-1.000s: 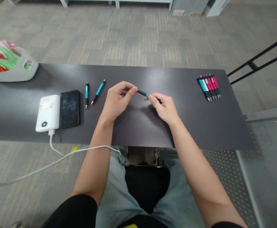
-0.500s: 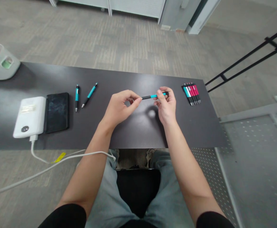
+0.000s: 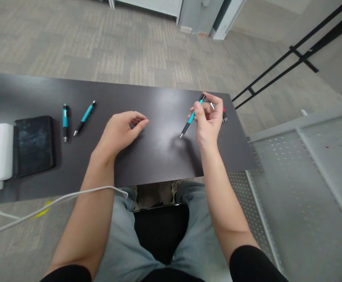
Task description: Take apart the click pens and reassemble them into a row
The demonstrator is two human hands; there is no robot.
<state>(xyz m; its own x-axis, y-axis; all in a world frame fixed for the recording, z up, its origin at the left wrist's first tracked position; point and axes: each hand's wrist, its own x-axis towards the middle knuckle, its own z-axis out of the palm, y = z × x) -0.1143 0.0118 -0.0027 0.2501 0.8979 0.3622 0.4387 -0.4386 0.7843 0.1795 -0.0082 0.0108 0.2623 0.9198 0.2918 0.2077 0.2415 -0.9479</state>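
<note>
Right now, one blue and black pen [image 3: 192, 116] is up in the person's right hand [image 3: 208, 119], over the right part of the dark table [image 3: 159, 164]. The thumb and fingers pinch it near its top half, and its silver tip points down and to the left. The tip looks to be a little above the table, but it is hard to be sure. The left hand [image 3: 122, 129] is well apart from that pen, near the middle of the table. Its fingers curl softly, with the thumb close to the first finger, and nothing shows between them. Nobody can tell from this view if those fingertips touch. As for how far along the work is, it looks part done. Some more pens [image 3: 225, 116] peek out behind the right hand, a bit of pink and some dark ends with silver tips, but the hand hides most of them, so they can't be counted. Over on the left, a straight blue pen [image 3: 65, 122] and a slanted blue pen [image 3: 84, 118] lie near each other, not touched by any hand. So the pen in the fingers seems to be the one being worked on, and those two seem to be left.
</note>
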